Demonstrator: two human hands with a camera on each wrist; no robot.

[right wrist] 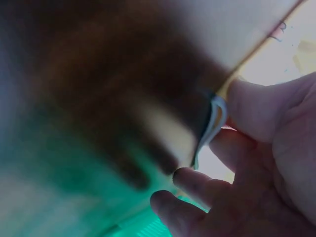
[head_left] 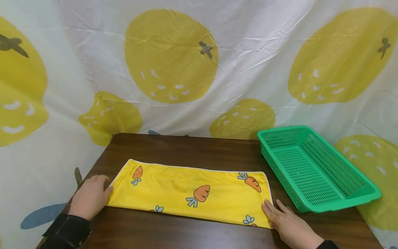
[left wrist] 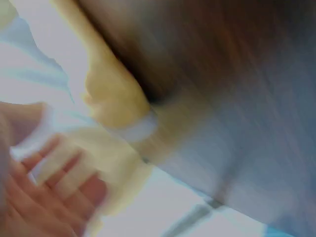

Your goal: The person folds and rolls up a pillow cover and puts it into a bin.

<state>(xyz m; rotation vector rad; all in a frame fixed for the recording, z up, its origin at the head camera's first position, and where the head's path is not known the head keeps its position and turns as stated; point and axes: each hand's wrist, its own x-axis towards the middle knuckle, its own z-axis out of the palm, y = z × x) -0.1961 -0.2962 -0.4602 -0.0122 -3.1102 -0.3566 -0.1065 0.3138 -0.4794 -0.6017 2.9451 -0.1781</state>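
A yellow cloth [head_left: 174, 193] printed with carrots and edged in white trim lies folded into a long strip on the dark wooden table. At its left end is my left hand [head_left: 91, 195], fingertips right at the edge. The left wrist view shows this hand [left wrist: 54, 192] blurred, its fingers loosely spread and nothing between them. My right hand [head_left: 289, 223] touches the front right corner, its fingers fairly straight. Seen from the right wrist, the white trim [right wrist: 216, 123] bends in a small loop between the thumb and index finger of this hand [right wrist: 261, 163].
A green plastic basket [head_left: 339, 204] with slotted walls stands at the right of the table [head_left: 186, 145], close beyond my right hand. Behind the table hangs a white sheet [head_left: 248, 20] with large yellow fruit prints.
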